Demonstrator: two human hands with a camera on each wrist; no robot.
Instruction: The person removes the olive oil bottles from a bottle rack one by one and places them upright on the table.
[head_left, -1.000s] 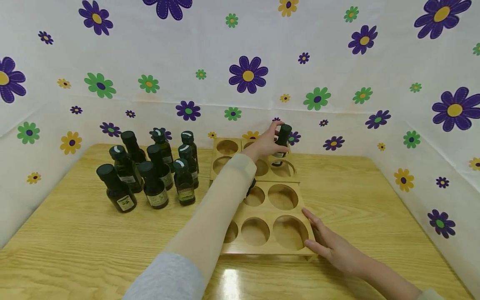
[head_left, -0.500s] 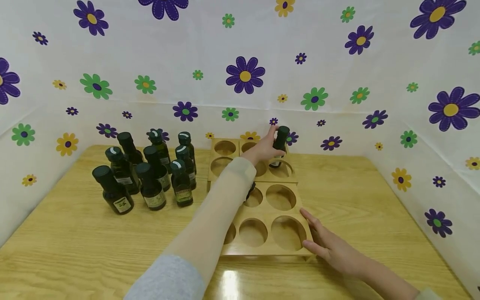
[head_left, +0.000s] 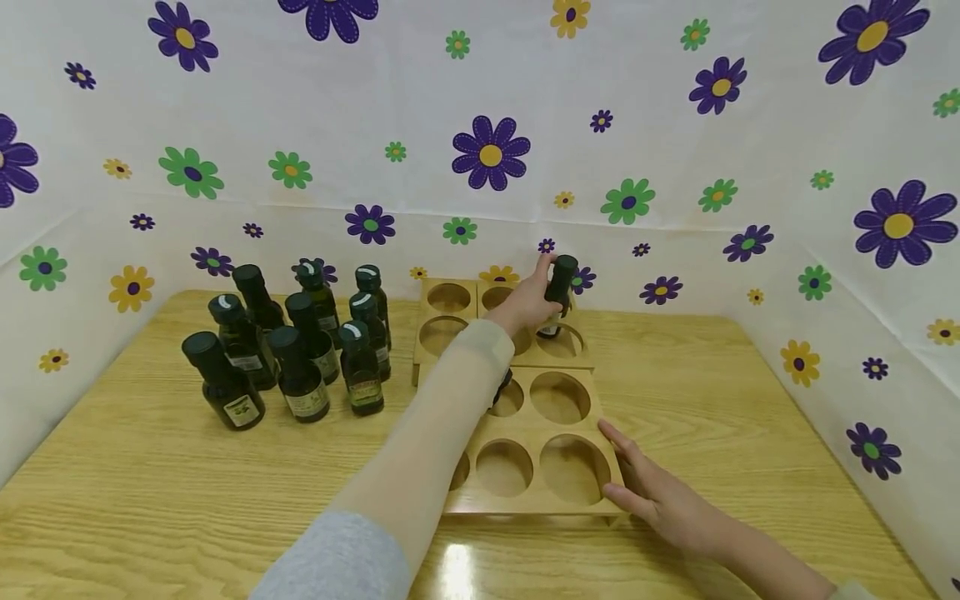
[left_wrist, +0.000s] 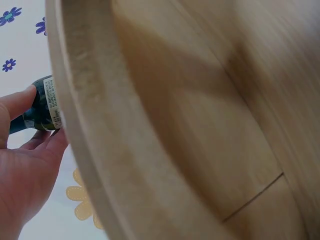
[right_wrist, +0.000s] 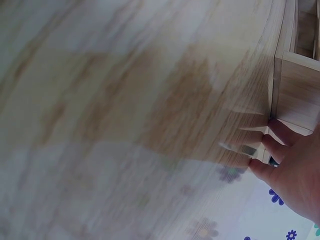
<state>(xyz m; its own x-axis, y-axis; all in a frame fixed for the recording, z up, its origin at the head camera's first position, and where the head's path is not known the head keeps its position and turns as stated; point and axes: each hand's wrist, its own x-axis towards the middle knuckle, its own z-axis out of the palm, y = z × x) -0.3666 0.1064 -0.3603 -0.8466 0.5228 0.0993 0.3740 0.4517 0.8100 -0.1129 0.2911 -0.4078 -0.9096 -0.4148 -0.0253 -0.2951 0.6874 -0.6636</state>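
My left hand (head_left: 529, 300) reaches across to the far wooden rack (head_left: 450, 321) and grips a dark green bottle (head_left: 558, 292) with a black cap, standing at the rack's back right hole. In the left wrist view the same bottle (left_wrist: 40, 107) sits between thumb and fingers of the left hand (left_wrist: 22, 165), behind a wooden rim (left_wrist: 100, 150). My right hand (head_left: 648, 492) rests with straight fingers against the right front corner of the near wooden rack (head_left: 536, 500). The right wrist view shows the right hand's fingers (right_wrist: 260, 145) touching that rack's side (right_wrist: 295, 85). Another bottle stands partly hidden under my left forearm.
Several dark green bottles (head_left: 300, 350) with black caps stand grouped on the left of the wooden table (head_left: 150, 500). Both racks have round holes, most of them vacant. White flowered sheets (head_left: 675, 125) wall the table at the back and both sides.
The left hand and its bottle have stayed at the far rack's back right hole, the bottle barely shifting. The right hand keeps its place at the near rack's corner.
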